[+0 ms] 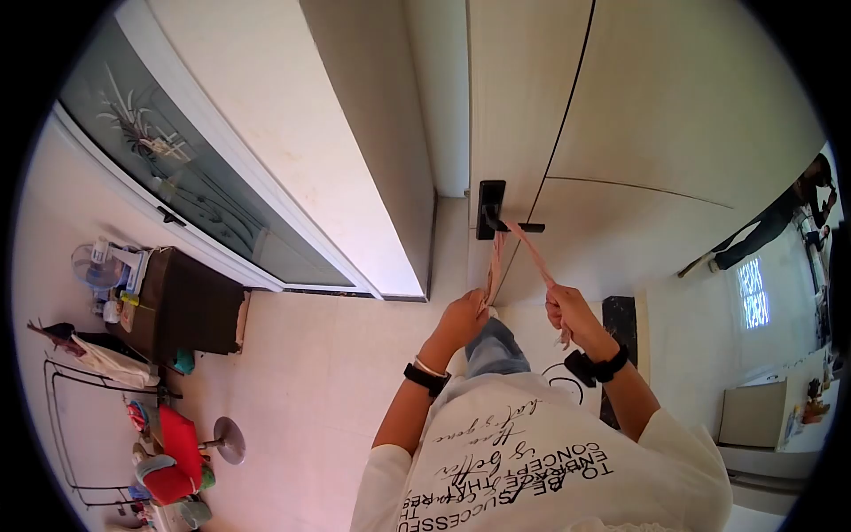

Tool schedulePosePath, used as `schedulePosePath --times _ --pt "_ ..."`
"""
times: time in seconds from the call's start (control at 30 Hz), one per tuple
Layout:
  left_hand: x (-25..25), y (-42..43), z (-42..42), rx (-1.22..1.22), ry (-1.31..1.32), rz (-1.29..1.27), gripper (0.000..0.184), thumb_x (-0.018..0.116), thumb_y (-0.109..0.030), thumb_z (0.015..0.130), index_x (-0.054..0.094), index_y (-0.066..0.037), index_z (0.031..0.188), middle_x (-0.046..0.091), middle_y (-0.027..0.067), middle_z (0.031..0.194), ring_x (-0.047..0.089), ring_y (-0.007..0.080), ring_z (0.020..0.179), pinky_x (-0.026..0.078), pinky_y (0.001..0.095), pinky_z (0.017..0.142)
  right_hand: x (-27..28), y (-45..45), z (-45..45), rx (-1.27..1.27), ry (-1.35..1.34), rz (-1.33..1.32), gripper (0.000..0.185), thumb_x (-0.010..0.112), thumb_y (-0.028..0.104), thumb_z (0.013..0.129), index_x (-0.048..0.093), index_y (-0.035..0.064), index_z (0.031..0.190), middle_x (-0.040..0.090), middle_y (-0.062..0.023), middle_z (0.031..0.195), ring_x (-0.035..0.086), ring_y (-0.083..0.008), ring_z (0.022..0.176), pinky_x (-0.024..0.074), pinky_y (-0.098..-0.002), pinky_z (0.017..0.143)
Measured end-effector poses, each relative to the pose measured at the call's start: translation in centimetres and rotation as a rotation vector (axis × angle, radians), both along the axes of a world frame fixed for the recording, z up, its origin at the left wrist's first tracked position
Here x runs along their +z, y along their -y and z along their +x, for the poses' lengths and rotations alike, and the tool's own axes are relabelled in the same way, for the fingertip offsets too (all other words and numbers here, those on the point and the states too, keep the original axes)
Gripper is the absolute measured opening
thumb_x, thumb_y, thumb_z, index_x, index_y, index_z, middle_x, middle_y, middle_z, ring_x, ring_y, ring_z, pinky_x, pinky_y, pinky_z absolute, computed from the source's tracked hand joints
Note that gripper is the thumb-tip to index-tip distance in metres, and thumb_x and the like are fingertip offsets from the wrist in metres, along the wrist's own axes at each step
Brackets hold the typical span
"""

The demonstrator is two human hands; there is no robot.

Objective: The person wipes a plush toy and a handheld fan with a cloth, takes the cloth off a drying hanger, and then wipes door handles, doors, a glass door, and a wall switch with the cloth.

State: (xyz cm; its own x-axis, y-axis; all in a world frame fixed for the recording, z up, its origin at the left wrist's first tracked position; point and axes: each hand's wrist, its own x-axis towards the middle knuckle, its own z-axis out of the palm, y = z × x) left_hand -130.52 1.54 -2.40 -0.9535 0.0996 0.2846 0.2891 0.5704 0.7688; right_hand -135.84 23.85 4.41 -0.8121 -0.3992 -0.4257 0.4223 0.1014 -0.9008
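Note:
A long pink cloth strip (533,252) is looped around the black lever handle (519,228) of a pale door (656,97). My left hand (461,318) is closed on one end of the strip, below and left of the handle. The other end is gripped in my right hand (572,312), below and right of the handle, with a short tail hanging beneath the fist. Both lengths run from the handle down to my fists. The black lock plate (490,210) sits at the lever's left end.
At left are a glass door (204,168), a brown cabinet (191,301) with a fan (96,266), a metal rack (55,426), and a red-covered seat (175,452) by a round stool (229,441). Another person (762,226) is at far right, near a white cabinet (753,417).

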Motion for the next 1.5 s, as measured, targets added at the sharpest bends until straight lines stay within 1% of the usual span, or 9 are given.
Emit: schedulePosePath --times 0.3,0.4,0.7,0.8,0.9,1.3,1.37,1.43,1.5 --pt "1.2 0.2 0.3 0.014 0.022 -0.098 0.017 0.056 -0.009 0.076 0.043 -0.002 0.084 0.053 0.0196 0.076 0.053 0.0387 0.07 0.042 0.0436 0.058 3.0 0.0 0.1 0.033 0.07 0.017 0.035 0.041 0.03 0.092 0.036 0.0095 0.065 0.031 0.0031 0.052 0.025 -0.006 0.041 0.0212 -0.0232 0.039" --pt "0.0 0.4 0.5 0.023 0.085 -0.087 0.019 0.057 -0.011 0.076 0.042 -0.002 0.084 0.054 0.0196 0.076 0.054 0.039 0.07 0.043 0.0433 0.058 3.2 -0.2 0.0 0.056 0.101 -0.052 0.025 0.041 0.019 0.087 0.035 0.0098 0.064 0.031 0.0039 0.052 0.024 -0.0054 0.041 0.0192 -0.0227 0.037" --pt "-0.9 0.8 0.4 0.071 0.182 -0.01 0.022 0.06 -0.014 0.075 0.046 -0.002 0.087 0.056 0.0203 0.074 0.055 0.0386 0.071 0.044 0.0424 0.059 -2.1 -1.5 0.8 0.094 0.037 0.06 0.035 0.045 0.031 0.091 0.039 0.0085 0.066 0.035 0.0044 0.051 0.027 -0.0052 0.04 0.0242 -0.0219 0.038" --pt "-1.0 0.1 0.5 0.243 0.195 0.022 0.012 0.054 -0.012 0.08 0.051 -0.002 0.085 0.056 0.0194 0.07 0.056 0.037 0.067 0.044 0.0387 0.058 -4.4 -1.2 1.5 0.056 -0.191 0.23 0.039 0.043 0.034 0.09 0.045 0.0041 0.065 0.035 0.0015 0.049 0.04 -0.0083 0.044 0.0318 -0.0246 0.04" --pt "-1.9 -0.5 0.3 0.254 0.211 0.005 0.012 0.051 -0.012 0.081 0.052 -0.001 0.086 0.056 0.0181 0.067 0.056 0.0335 0.061 0.043 0.0362 0.054 -3.9 -2.3 1.1 0.072 -0.269 0.406 0.04 0.042 0.034 0.091 0.044 0.0047 0.064 0.036 0.0008 0.049 0.038 -0.009 0.042 0.0309 -0.0259 0.038" --pt "3.2 -2.8 3.7 0.201 0.42 0.197 0.014 0.053 -0.015 0.081 0.049 -0.002 0.084 0.054 0.0174 0.065 0.056 0.0346 0.063 0.043 0.0387 0.056 2.7 -1.4 5.1 -0.051 -0.081 0.146 0.036 0.046 0.028 0.091 0.043 0.0057 0.063 0.038 0.0044 0.049 0.031 -0.0036 0.04 0.0241 -0.0224 0.037" --pt "2.7 -2.3 3.1 0.19 0.212 0.032 0.014 0.05 -0.015 0.083 0.049 -0.001 0.081 0.05 0.0102 0.054 0.05 0.0182 0.045 0.039 0.028 0.046 2.6 -0.9 4.3 -0.017 -0.106 0.171 0.036 0.047 0.026 0.091 0.045 0.0041 0.063 0.039 0.0042 0.05 0.031 -0.0044 0.04 0.0247 -0.0235 0.038" --pt "2.8 -1.1 2.3 0.179 0.363 0.094 0.015 0.051 -0.015 0.083 0.048 -0.001 0.079 0.048 0.0076 0.052 0.045 0.0151 0.04 0.036 0.0284 0.041 2.8 0.1 3.4 0.135 -0.382 0.231 0.034 0.049 0.022 0.09 0.047 -0.0001 0.065 0.04 0.0044 0.051 0.033 -0.0055 0.044 0.0271 -0.0246 0.041" --pt "3.1 0.4 2.2 0.164 0.802 0.389 0.02 0.054 -0.017 0.081 0.045 -0.001 0.072 0.047 0.0099 0.053 0.048 0.0194 0.041 0.036 0.032 0.041 2.9 1.1 2.1 0.206 -0.355 0.306 0.031 0.052 0.021 0.087 0.049 -0.0025 0.068 0.042 0.0013 0.051 0.036 -0.0111 0.046 0.0308 -0.0266 0.045"
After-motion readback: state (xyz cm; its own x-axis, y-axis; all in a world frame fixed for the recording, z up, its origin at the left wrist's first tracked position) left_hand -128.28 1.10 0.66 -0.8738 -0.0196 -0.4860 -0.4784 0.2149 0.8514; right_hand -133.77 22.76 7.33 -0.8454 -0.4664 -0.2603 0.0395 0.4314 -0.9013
